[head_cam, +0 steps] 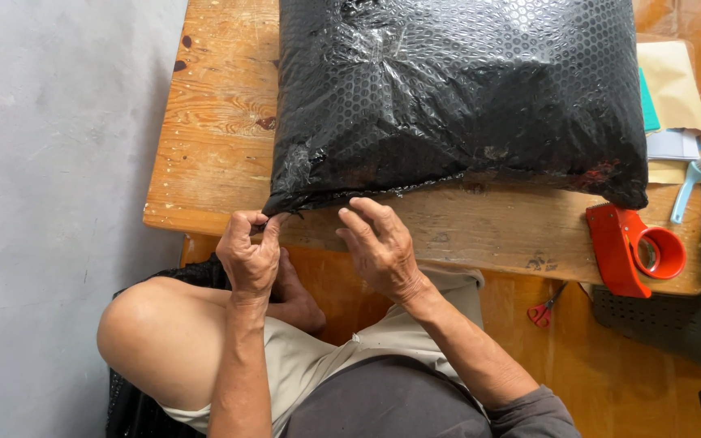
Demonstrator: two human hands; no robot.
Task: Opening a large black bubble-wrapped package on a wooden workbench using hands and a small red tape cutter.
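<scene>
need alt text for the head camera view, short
A person's left hand pinches the corner of a large black bubble-wrap parcel on a low wooden table, the right hand resting beside it. A red tape dispenser lies to the right.

1. A low wooden table [212,154] with knots and dark stains stands on an orange floor.
2. A red tape dispenser [630,247] lies at the table's right front edge.
3. A pale blue plastic tool [691,185] lies just beside it.
4. Tan envelopes and papers [675,89] are stacked at the right.
5. Small red-handled scissors [542,311] lie on the floor.
6. A grey wall [50,162] fills the left.
</scene>
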